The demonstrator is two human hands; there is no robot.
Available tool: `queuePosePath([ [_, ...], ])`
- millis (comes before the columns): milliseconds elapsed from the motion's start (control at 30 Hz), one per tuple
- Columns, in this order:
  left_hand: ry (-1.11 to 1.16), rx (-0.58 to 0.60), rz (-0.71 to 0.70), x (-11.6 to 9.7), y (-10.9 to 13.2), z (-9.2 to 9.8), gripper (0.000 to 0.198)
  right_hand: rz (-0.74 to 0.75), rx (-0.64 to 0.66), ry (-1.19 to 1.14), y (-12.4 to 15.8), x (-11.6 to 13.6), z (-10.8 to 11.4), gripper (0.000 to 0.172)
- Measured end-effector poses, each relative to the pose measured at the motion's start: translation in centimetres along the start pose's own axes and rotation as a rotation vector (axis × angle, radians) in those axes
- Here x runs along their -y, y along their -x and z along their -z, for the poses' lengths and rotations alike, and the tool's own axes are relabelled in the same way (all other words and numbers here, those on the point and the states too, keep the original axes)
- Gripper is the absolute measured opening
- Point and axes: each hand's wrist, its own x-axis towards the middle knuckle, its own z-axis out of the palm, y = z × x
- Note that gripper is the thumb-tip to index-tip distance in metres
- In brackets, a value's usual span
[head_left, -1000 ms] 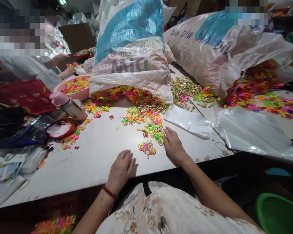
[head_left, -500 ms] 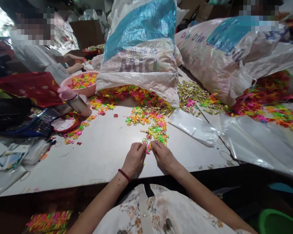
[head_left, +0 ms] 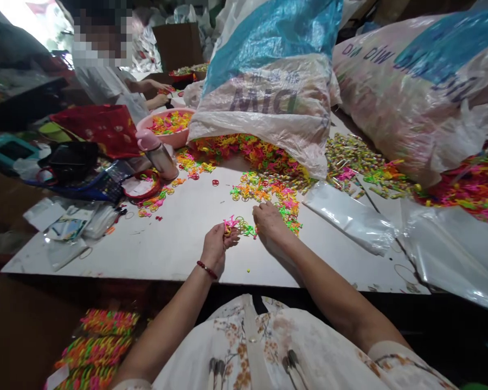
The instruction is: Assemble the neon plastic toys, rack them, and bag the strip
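Note:
My left hand (head_left: 218, 244), with a dark red bead bracelet (head_left: 207, 269) at the wrist, is closed on a small pink and yellow plastic toy piece (head_left: 229, 225). My right hand (head_left: 269, 221) reaches over the near side of a loose pile of plastic toy pieces (head_left: 264, 187) in pink, green, yellow and orange, some shaped like spoked wheels. Its fingers curl down onto the pieces, and what lies under them is hidden. Between the hands lie green pieces (head_left: 247, 228). A tiny yellow bit (head_left: 248, 270) sits near the table's front edge.
A big woven sack (head_left: 264, 92) spills pieces onto the white table (head_left: 166, 246). Clear plastic bags (head_left: 350, 216) lie to the right. At left stand a pink-lidded bottle (head_left: 159, 154), a pink basin (head_left: 179, 142) and a red bag (head_left: 101, 130). Another person (head_left: 101, 81) works beyond them.
My hands have moved apart from each other. The left now holds a pink and yellow piece to the left; the right has reached forward to the pile. The view has swung left.

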Motion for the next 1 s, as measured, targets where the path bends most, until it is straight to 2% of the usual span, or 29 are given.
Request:
queuePosePath([
  [67,-0.028,0.004,-0.045,-0.3,-0.3,0.5,0.037,-0.004,-0.045,-0.054,-0.5,0.3,0.3,0.025],
  [167,-0.297,-0.024,-0.293,-0.6,-0.4,1.4,0.037,-0.023,-0.206,-0.16,-0.5,0.3,1.7,0.035],
  [267,-0.768,-0.112,-0.653,-0.7,0.6,2.4,0.05,-0.042,-0.47,-0.34,1.4,-0.5,4.0,0.019],
  [333,-1.013,-0.069,-0.893,-0.8,2.1,2.9,0.047,-0.113,-0.565,-0.409,3.9,-1.5,5.5,0.012],
  [367,-1.103,0.023,-0.992,-0.7,3.0,3.0,0.042,-0.173,-0.588,-0.418,5.5,-2.2,6.1,0.012],
  [433,-1.246,0.321,-1.112,-0.4,4.9,3.0,0.033,-0.308,-0.63,-0.387,9.1,-3.8,6.8,0.015],
  [500,-1.361,0.621,-1.111,0.2,6.4,2.9,0.022,-0.457,-0.662,-0.299,12.7,-5.8,6.7,0.018],
  [533,-1.402,0.715,-1.079,0.6,6.9,2.8,0.019,-0.522,-0.668,-0.251,14.4,-6.9,6.5,0.02],
  [567,-1.423,0.757,-1.04,1.0,7.2,2.7,0.017,-0.577,-0.664,-0.204,15.9,-8.0,6.1,0.021],
  [667,-1.404,0.713,-0.937,1.9,7.0,2.8,0.027,-0.618,-0.588,-0.061,19.3,-10.6,5.0,0.019],
  [767,-1.393,0.643,-0.908,2.2,6.0,3.4,0.028,-0.544,-0.532,0.079,20.0,-11.0,4.2,0.023],
  [900,-1.425,0.514,-0.926,1.6,4.4,4.8,0.027,-0.414,-0.476,0.006,17.5,-8.5,2.7,0.039],
  [1000,-1.5,0.293,-0.937,-0.1,2.6,6.4,0.025,-0.345,-0.331,-0.108,14.8,-6.4,1.0,0.058],
])
